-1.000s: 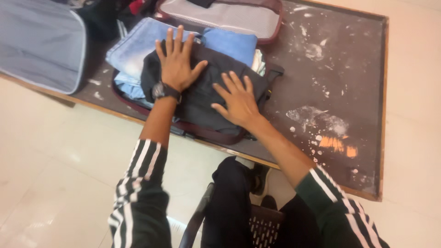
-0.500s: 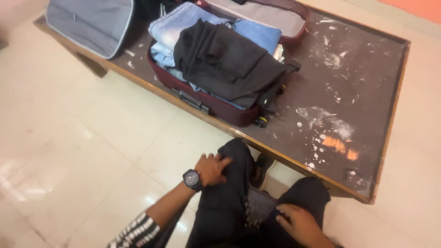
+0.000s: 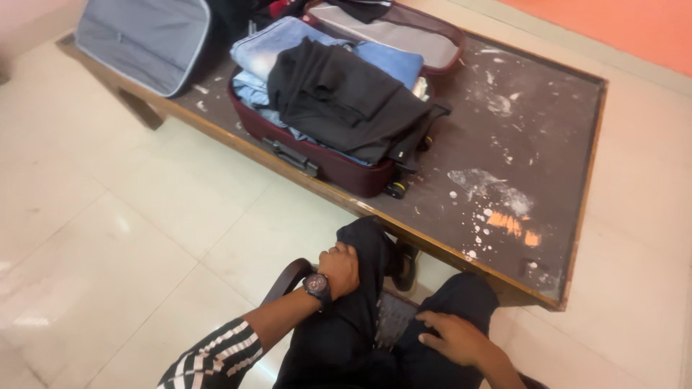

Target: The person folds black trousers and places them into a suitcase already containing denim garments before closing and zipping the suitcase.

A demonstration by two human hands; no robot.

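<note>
Posture: as the person sat in a dark chair, both hands lay on their own legs, well apart from the low table at twelve o'clock.
Left hand: the left hand, with a dark wristwatch, rested on the left knee, fingers curled in and narrow against the black trouser cloth, holding nothing separate.
Right hand: the right hand lay flat on the right thigh at five o'clock, fingers loosely spread, empty.
Black garment: a folded black garment lay on top of the packed clothes at eleven o'clock, one edge drooping over the case rim.
Handling: the garment looked soft, light and limp, unlikely to slip; it would probably be best taken with flat palms or pinched at a folded edge.
Suitcase: the maroon suitcase stood open on the table, its lid flat behind it; loaded, it was probably heavy, and the side handle facing the person looked the surest hold.
Other clothes: blue denim and a blue folded piece lay under the black one.
Grey case: a grey open case sat at ten o'clock.
Hidden: layers beneath the top clothes could not be seen; dark items beyond the lid were cut off; the right forearm ran out of view.
</note>
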